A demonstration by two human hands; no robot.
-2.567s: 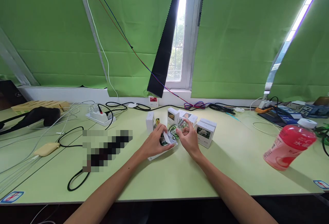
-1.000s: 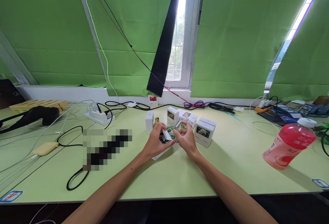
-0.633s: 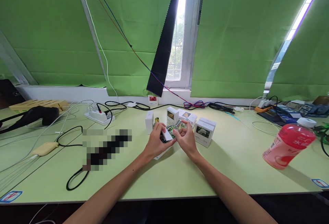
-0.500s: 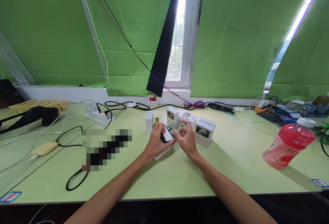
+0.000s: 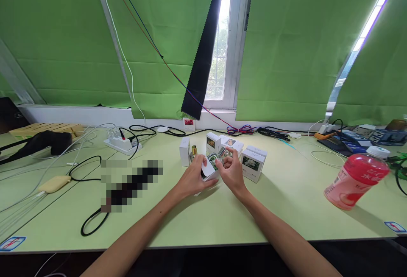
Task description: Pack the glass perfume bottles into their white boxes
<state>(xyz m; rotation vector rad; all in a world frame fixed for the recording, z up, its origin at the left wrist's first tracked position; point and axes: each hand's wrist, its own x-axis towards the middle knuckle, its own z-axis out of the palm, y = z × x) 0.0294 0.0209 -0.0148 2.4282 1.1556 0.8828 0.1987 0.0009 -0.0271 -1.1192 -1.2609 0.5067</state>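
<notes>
My left hand [image 5: 194, 177] is closed around a small white box [image 5: 208, 171], tilted, with its top flap up. At the box's mouth is a clear, round glass bottle [image 5: 215, 158], pinched by the fingertips of my right hand [image 5: 232, 170]. How far the bottle sits inside the box is hard to see. Behind my left hand stands another glass bottle with a gold neck [image 5: 194, 150], partly hidden. Close around are a white box [image 5: 185, 152] on the left, a flower-picture box [image 5: 213, 142] behind, and a white-flower box [image 5: 252, 165] to the right.
A pink drink bottle [image 5: 356, 179] stands at the right. On the left are a power strip [image 5: 123, 144], a yellowish charger [image 5: 54, 183], and a blurred-out dark object [image 5: 133, 186]. Cables [image 5: 173, 132] run along the back, below green blinds [image 5: 286, 56].
My left hand and the white box have tilted and shifted slightly, showing more of the box's side. More of the gold-necked bottle shows behind. My right hand stays on the glass bottle.
</notes>
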